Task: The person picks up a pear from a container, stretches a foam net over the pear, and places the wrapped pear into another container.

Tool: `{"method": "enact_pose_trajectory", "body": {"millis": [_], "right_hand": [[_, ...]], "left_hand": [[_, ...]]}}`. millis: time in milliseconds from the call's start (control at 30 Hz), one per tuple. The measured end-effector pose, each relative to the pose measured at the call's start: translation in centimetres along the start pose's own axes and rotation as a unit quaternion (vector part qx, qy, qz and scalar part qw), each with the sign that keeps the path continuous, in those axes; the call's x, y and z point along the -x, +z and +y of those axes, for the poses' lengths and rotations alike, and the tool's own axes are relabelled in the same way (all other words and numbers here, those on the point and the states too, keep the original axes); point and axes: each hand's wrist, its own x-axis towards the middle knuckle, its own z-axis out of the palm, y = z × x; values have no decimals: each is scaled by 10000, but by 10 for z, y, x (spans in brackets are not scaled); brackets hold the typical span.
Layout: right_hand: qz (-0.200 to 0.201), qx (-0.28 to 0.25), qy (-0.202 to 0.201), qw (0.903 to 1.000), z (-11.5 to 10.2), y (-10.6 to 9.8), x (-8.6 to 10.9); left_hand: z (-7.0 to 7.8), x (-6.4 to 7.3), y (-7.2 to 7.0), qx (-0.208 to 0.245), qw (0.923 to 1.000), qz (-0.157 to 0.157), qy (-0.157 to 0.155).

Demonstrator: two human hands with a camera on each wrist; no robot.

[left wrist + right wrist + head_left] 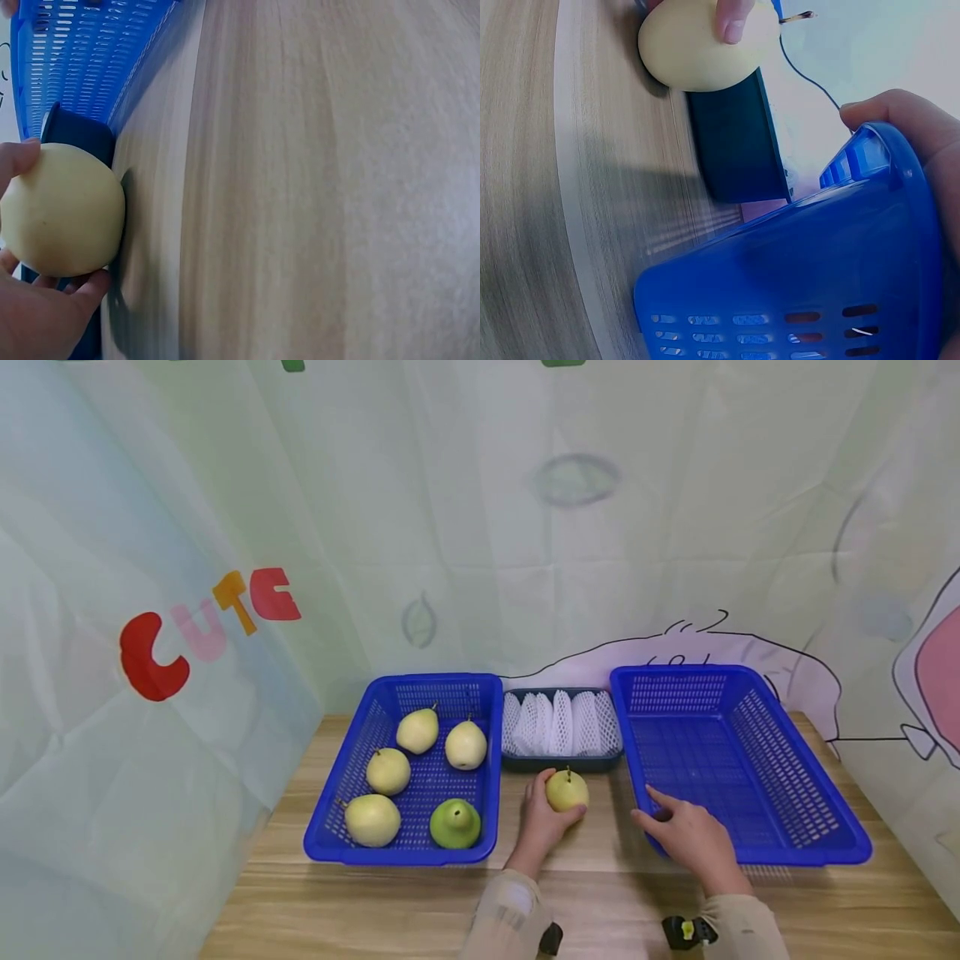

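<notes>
My left hand (546, 820) grips a pale yellow pear (567, 790), thumb and fingers around its sides, stem up. It is over the wooden table, between two blue baskets and in front of a dark tray (561, 765). In the left wrist view, the held pear (64, 214) overlaps the tray. At the right, my right hand (693, 839) holds the near left rim of a blue basket (750, 760), thumb and forefinger straddling it. The right wrist view shows this basket's slotted wall (795, 262) close up, with skin showing through some slots.
The left blue basket (493, 777) contains several yellow pears (372, 820) and one green pear-shaped fruit (455, 824). White foam net sleeves (562, 724) fill the dark tray between the baskets. A printed curtain (465, 527) hangs behind the wooden table (600, 893).
</notes>
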Motion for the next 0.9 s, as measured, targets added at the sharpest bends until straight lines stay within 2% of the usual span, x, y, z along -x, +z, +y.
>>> {"method": "enact_pose_trajectory", "body": {"millis": [200,333,467,600,733,767,833,900], "right_hand": [[16,34,-48,10000,-1,0,-1],[49,41,-73,10000,-1,0,-1],[71,34,-93,9999,-1,-1,-1],[10,26,-100,9999,-2,-2,-1],[17,-1,-88,10000,-1,-1,-2],[24,-12,-88,10000,-1,0,-2],[14,-48,-78,10000,0,0,-2],[-93,-95,-51,9999,0,-1,-2]], "left_hand": [[1,-1,-2,-70,9999,-42,-113],[4,-1,-3,-107,9999,8,-28],[11,-2,-4,81,10000,52,11],[28,-2,-12,380,9992,115,79],[55,-8,-36,968,9932,234,598],[60,-10,-45,965,9923,254,731],[64,-14,-63,439,9942,307,927],[62,-15,-79,-614,9934,250,939]]}}
